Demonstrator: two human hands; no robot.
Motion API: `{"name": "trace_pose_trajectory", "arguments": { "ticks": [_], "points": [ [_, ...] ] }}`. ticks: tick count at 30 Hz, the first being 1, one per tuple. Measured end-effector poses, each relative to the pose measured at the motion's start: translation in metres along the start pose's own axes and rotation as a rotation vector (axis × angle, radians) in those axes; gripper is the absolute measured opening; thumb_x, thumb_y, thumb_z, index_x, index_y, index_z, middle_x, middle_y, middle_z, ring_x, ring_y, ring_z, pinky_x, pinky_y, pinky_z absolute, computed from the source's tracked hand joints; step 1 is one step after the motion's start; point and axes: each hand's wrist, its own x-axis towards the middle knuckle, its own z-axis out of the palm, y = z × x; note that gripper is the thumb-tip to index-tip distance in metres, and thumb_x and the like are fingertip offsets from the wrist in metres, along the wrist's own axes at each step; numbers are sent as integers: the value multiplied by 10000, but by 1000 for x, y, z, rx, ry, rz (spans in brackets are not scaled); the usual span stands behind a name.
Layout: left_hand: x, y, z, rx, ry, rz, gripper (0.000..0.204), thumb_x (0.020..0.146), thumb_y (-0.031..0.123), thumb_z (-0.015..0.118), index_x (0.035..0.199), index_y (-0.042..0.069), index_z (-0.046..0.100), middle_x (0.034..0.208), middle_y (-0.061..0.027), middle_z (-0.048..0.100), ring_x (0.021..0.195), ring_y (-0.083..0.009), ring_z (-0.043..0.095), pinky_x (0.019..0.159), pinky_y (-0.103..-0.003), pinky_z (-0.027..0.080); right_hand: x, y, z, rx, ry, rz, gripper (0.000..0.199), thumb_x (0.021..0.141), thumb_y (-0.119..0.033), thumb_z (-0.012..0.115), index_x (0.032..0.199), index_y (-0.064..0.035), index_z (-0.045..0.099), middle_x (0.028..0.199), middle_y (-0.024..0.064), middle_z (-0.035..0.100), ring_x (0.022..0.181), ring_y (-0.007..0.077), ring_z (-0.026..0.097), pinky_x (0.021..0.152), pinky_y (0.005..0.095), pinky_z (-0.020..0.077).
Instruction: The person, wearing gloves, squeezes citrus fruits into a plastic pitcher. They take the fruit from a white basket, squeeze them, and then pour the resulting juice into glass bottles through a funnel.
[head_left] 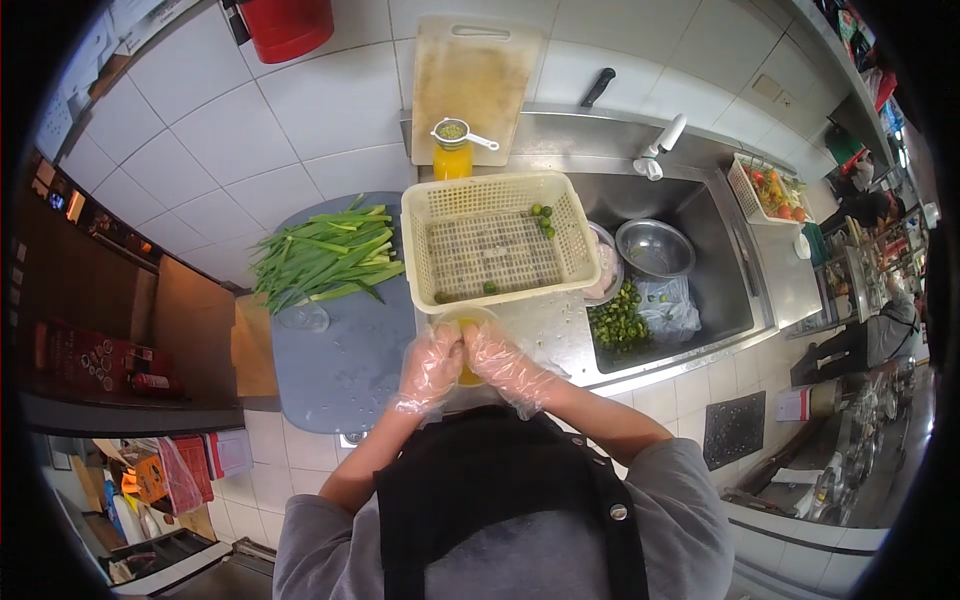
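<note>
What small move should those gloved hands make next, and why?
Perhaps a gentle squeeze over the container: the left hand and right hand meet above its yellow liquid, so any drips would likely fall inside. Anything they hold is hidden.

The gloves (431, 366) are glossy plastic (crinkled), the sink (722, 295) smooth metal.

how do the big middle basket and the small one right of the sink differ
The big cream basket looks larger than the small basket. The big cream basket holds a few round green fruits, its floor mostly bare; the small basket is filled with red and green produce. The big cream basket sits left of the sink basin, the small basket right. Both are pale with perforated walls.
</note>
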Motion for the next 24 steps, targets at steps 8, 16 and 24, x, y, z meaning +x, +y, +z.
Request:
{"name": "trace_pose_trajectory", "arguments": {
  "ticks": [8, 16, 24],
  "points": [
    [-5, -5, -6, 6, -56, 42, 113, 835, 57, 637, 944, 46, 610, 881, -211, 600, 813, -434, 581, 700, -491, 478, -3, -10, -9, 162, -107, 151, 143, 911, -114, 503, 948, 10, 563, 785, 245, 607, 782, 408, 626, 702, 496, 514],
    [-6, 3, -6, -58, -49, -23, 50, 883, 82, 576, 891, 33, 583, 843, -229, 578, 803, -459, 566, 687, -504, 461, -3, -7, -9, 58, -231, 187, 313, 982, -249, 409, 986, 14, 579, 861, 228, 631, 848, 395, 627, 758, 466, 504],
    [-7, -1, -3, -88, -60, -92, 107, 878, 81, 601, 965, 26, 627, 913, -224, 625, 862, -438, 600, 753, -472, 493, -3, -10, -10, -301, -152, -27, 133, 863, -104, 570, 919, 14, 550, 704, 184, 615, 628, 316, 660, 586, 434, 547]
  ]
}}
